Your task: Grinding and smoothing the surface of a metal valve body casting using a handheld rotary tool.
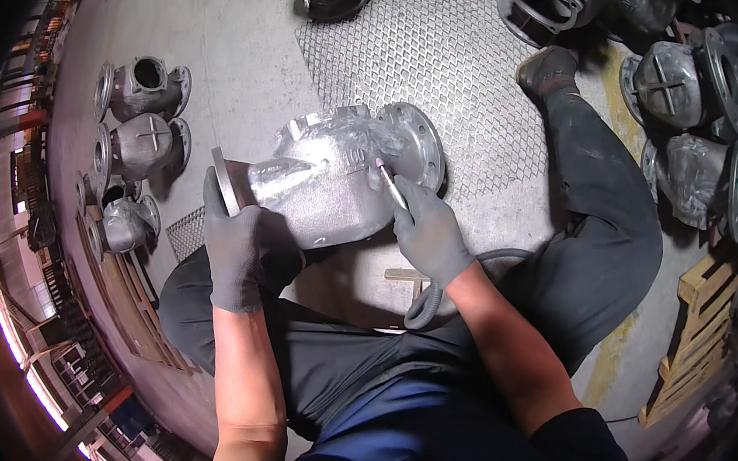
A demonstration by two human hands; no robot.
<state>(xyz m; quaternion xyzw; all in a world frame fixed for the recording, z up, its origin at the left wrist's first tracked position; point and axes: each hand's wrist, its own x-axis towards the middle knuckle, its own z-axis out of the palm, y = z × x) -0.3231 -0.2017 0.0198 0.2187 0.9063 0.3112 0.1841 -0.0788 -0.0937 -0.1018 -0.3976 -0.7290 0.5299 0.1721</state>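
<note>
In front of me lies a large silvery metal valve body (324, 191), with a round bolt-holed flange (416, 147) on its far right and another flange (225, 181) seen edge-on at its left. My left hand (236, 241), in a grey glove, grips the left flange, its fingers partly hidden behind the rim. In my gloved right hand (434, 236) is a slim pencil grinder (393, 185), held like a pen. Its small pinkish tip is at the casting's surface beside the right flange; whether it touches, I cannot tell. A grey ribbed hose (423, 310) curves below this hand.
Several similar castings (141, 145) stand on the left, and more castings (699, 167) are stacked at right. Expanded metal mesh (428, 60) covers the floor ahead. A wooden pallet (693, 334) lies at right. My legs flank the workpiece; a small wood piece (406, 275) lies between them.
</note>
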